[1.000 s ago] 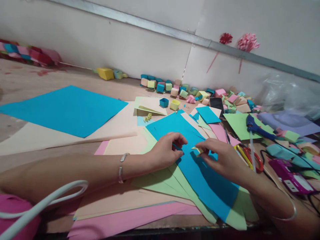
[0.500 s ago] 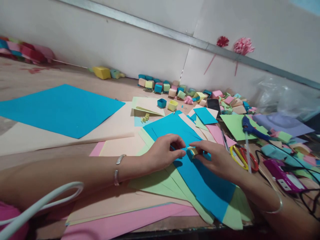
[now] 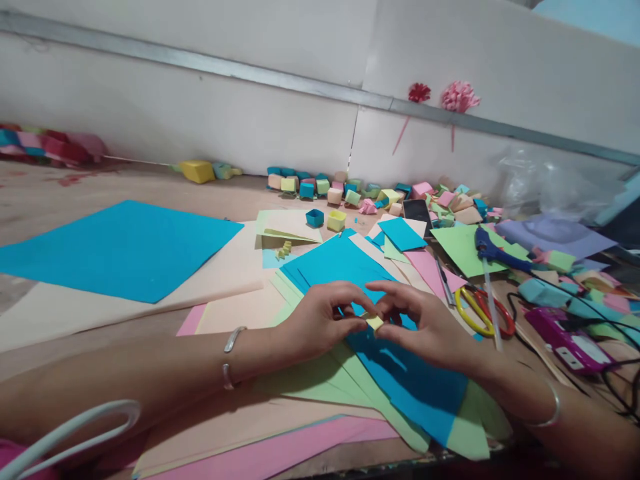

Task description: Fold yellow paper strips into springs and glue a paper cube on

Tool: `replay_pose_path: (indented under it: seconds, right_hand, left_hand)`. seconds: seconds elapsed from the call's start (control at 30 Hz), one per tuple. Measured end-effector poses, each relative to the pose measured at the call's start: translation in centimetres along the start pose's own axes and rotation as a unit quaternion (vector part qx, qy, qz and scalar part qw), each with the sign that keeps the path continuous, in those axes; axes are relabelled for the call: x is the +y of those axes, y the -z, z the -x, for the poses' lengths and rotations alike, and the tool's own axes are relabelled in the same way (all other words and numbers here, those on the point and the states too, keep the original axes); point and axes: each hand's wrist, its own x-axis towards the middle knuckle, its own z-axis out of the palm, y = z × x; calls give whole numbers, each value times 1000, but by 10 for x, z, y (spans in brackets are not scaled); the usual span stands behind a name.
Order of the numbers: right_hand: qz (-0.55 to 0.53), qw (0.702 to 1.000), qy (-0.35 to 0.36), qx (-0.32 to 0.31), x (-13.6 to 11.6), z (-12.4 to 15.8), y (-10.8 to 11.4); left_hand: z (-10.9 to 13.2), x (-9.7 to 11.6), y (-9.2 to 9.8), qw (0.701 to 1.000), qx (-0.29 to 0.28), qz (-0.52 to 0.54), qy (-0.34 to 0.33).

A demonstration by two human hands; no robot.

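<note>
Change: a second ago your right hand [image 3: 425, 328] alone held the scrap [image 3: 374, 323], and your left hand [image 3: 320, 321] was curled on the blue sheet [image 3: 345, 263] just beside it; now your hands have closed in and both grip the scrap
Scrap: small, pale yellow, folded paper, just below the centre of the frame, held between your two hands and lifted just off the blue sheet
Axis: earlier it showed as a short strip with its free end towards the left of the frame; now only a small, squarish face shows, tilted, with a corner towards the lower edge, so you cannot tell its long axis
Left hand: thumb and forefinger pinch the scrap's left side, and the other fingers are curled in
Right hand: thumb and forefinger pinch its right side, and the other fingers arch above it
Under your hands: the blue sheet lies slantwise over fanned green sheets [image 3: 320, 381], from the centre to the lower right
Right of frame: scissors [image 3: 483, 312] lie just beside your right hand, with a glue gun [image 3: 493, 250] above them
Upper centre: a row of small paper boxes [image 3: 320, 187] runs along the wall
Left of frame: a big blue sheet [image 3: 125, 250] lies flat, well apart from your hands
</note>
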Motion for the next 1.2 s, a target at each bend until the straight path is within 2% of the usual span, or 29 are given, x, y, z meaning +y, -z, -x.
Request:
replay_pose_path:
  seconds: [0.1,0.2,0.33,0.47,0.57,0.63,0.8,1.1,1.2]
  right_hand:
    - [-96,994,-47,0,0,-1,1]
    - [-153,984,-91,-3,0,-3,2]
    - [-213,968,-130,-14,1,-5,1]
    - [-259,954,-143,-50,2,-6,2]
    - [-243,956,-139,-91,3,-7,4]
    - [-223,961,-133,-94,2,-7,4]
    - [-212,966,-136,-54,-2,-7,2]
    - [-258,955,-144,-30,2,-7,1]
    - [-290,946,-143,-25,9,-6,-1]
  left_hand:
    - [1,2,1,1000,26,-3,7]
    - [2,1,1,999,31,-12,-14]
    - [4,-2,1,992,28,-82,-94]
    - [8,-4,4,964,30,-183,-190]
    - [9,-4,5,945,51,-231,-228]
    - [9,-3,6,937,60,-250,-237]
    - [8,-2,6,935,52,-267,-229]
    - [10,-3,5,925,52,-302,-223]
    - [10,-2,5,908,68,-339,-236]
